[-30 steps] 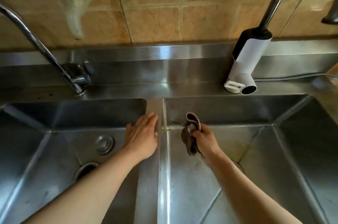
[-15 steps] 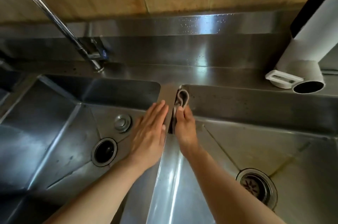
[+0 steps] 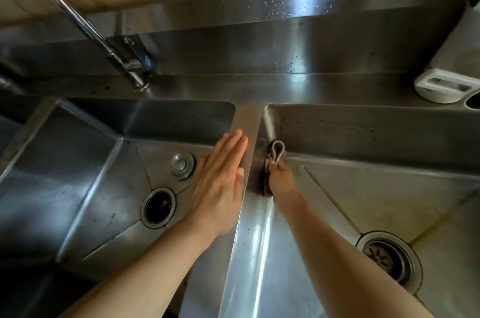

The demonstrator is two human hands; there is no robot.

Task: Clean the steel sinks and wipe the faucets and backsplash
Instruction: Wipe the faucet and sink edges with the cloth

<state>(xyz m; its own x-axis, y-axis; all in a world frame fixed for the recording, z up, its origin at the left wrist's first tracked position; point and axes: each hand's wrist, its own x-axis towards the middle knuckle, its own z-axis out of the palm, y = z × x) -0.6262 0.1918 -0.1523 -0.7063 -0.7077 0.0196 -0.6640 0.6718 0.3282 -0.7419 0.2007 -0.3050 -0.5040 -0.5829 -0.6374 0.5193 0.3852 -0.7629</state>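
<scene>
So we've got our right hand (image 3: 281, 180) down in the right sink (image 3: 363, 187), fingers curled around a small brownish cloth (image 3: 275, 154), which is pressed into the back corner where the divider (image 3: 246, 213) wall meets the sink floor. Our left hand (image 3: 220, 177) is flat, fingers straight and together, holding nothing. It looks braced against the divider on the left sink (image 3: 78, 174) side, though whether the palm really touches the steel is hard to say.

What could go wrong: the steel looks wet and shiny, so the bracing hand could slide if we lean on it. The cloth is bunched into a little loop, so only a bit of it meets the metal, and we'd probably miss the seam in that corner and leave the yellowish staining on the floor near the drain (image 3: 387, 256). The back ledge (image 3: 285, 89) and steel backsplash (image 3: 259, 11) have specks and droplets on them, so those look not yet done.

Hard to see: the faucet (image 3: 122, 63) runs out of the top left, spout not visible. The white gadget (image 3: 444, 89) on the right is cut off at the edge. Most of the cloth hides behind our hand.
</scene>
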